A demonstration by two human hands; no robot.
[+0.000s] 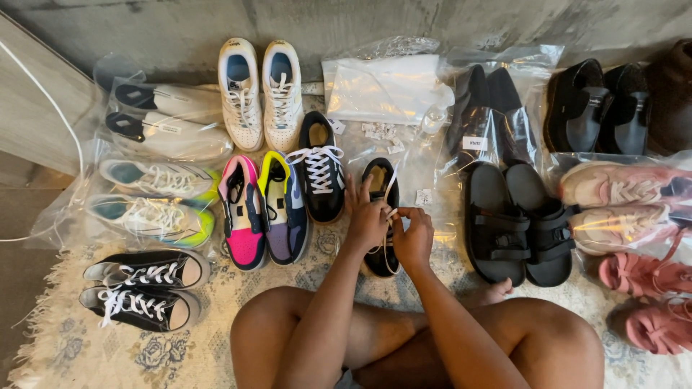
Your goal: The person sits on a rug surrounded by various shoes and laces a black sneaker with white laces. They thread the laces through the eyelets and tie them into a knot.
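A black sneaker (380,180) with white laces lies on the rug right in front of me, toe pointing toward me. My left hand (365,216) rests on its left side and pinches a white lace (391,214). My right hand (414,236) grips the same lace from the right, over the shoe's middle. Its laced partner, a black sneaker (320,173), lies just to the left. My crossed bare legs (404,338) fill the bottom of the view.
Pink and yellow-purple sneakers (263,209), white high-tops (261,94), black canvas shoes (144,288) and bagged shoes (155,194) lie left. Black slides (519,223), bagged black flats (490,115), pink sneakers (620,202) and pink sandals (649,302) lie right. A concrete wall (432,21) runs behind.
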